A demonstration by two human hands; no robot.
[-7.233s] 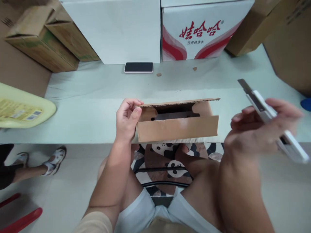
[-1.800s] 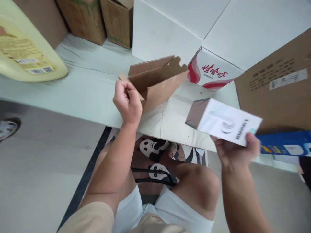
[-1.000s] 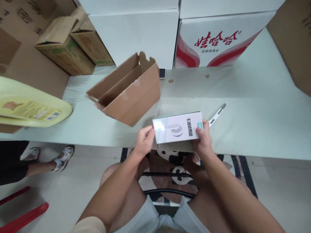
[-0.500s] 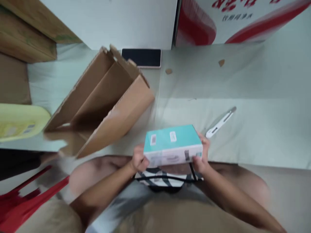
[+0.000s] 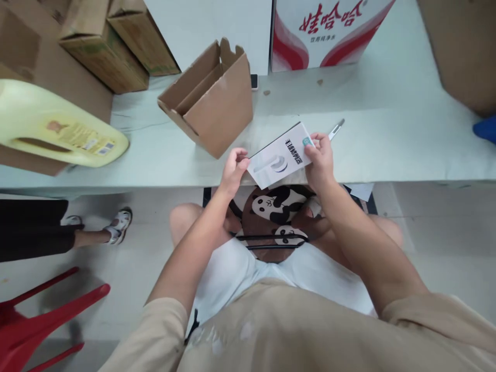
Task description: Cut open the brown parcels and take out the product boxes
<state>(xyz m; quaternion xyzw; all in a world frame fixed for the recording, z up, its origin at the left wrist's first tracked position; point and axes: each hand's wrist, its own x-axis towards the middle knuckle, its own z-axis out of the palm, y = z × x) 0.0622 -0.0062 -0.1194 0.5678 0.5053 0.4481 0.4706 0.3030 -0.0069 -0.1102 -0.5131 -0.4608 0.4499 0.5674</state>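
Note:
Between my two hands I hold a white product box (image 5: 279,157) printed with a picture of a fabric shaver, tilted over the table's front edge. My left hand (image 5: 233,170) grips its left end with thumb and fingers. Around the right end, my right hand (image 5: 320,159) is closed, the thumb on the printed face. Just behind the right hand lies a white utility knife (image 5: 336,129), partly hidden by it. An open cardboard carton (image 5: 220,103) stands to the left of the box, its flaps up.
A yellow jug (image 5: 62,126) lies at the left, near brown cartons (image 5: 112,49). White boxes, one with red print (image 5: 325,36), line the back. A phone (image 5: 254,81) shows behind the carton. A red stool (image 5: 50,320) and another person's foot (image 5: 119,226) are at lower left.
The product box has turned so that its white printed face shows instead of the teal side. My view has shifted, with more of the floor and table now showing.

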